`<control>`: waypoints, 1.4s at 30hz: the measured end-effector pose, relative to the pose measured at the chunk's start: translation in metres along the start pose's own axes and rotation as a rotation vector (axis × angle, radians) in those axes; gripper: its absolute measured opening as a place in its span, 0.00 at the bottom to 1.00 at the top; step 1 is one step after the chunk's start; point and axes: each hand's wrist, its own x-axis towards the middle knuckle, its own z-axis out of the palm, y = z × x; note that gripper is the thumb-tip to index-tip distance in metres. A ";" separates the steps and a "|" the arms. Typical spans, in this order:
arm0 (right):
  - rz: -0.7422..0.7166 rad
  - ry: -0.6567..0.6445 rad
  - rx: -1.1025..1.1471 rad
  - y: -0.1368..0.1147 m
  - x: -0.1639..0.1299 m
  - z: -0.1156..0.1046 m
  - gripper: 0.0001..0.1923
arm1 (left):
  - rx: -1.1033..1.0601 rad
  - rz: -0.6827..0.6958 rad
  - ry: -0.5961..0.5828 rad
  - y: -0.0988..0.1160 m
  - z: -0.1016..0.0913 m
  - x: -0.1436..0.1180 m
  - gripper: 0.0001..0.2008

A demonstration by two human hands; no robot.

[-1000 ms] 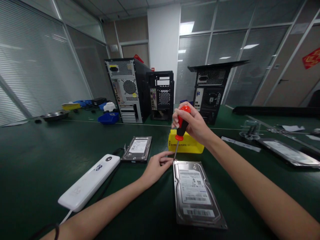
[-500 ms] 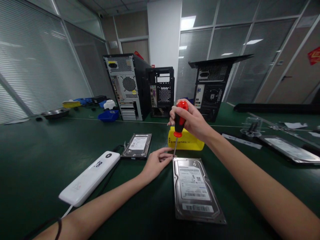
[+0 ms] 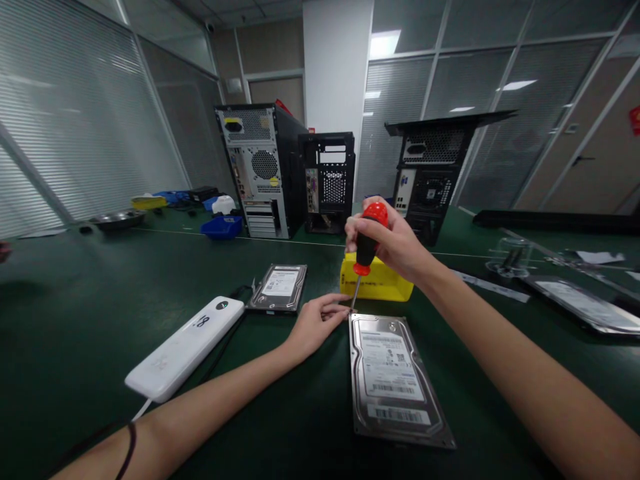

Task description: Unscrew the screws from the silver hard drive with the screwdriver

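While the right hand (image 3: 400, 245) wraps firmly around the handle of a red-and-black screwdriver (image 3: 367, 251), the shaft slants down to the eleven o'clock corner of a silver hard drive (image 3: 389, 373), which lies flat, label up, on the dark green surface (image 3: 285, 427). At that same corner the left hand (image 3: 314, 325) rests with fingers lightly bent, thumb and fingertips close beside the screwdriver's tip; whether they pinch anything is too small to tell. Measured from this drive, a yellow box (image 3: 380, 288) stands at twelve o'clock, just past the tip and apart from the drive. A second hard drive (image 3: 280, 285) lies at ten o'clock, and a white oblong device (image 3: 185, 350) at nine, beyond the left forearm. Toward two o'clock lies a third drive (image 3: 585, 301), near a clear container (image 3: 510, 258). Around eleven stands a black computer case (image 3: 327, 183), facing its back this way.
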 end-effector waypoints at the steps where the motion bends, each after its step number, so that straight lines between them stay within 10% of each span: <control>1: -0.004 -0.013 0.007 0.000 0.000 0.000 0.16 | 0.008 0.000 0.000 0.000 0.000 0.000 0.17; 42: 0.027 -0.111 0.061 -0.008 0.000 -0.001 0.13 | 0.080 0.020 -0.081 0.000 -0.003 0.002 0.15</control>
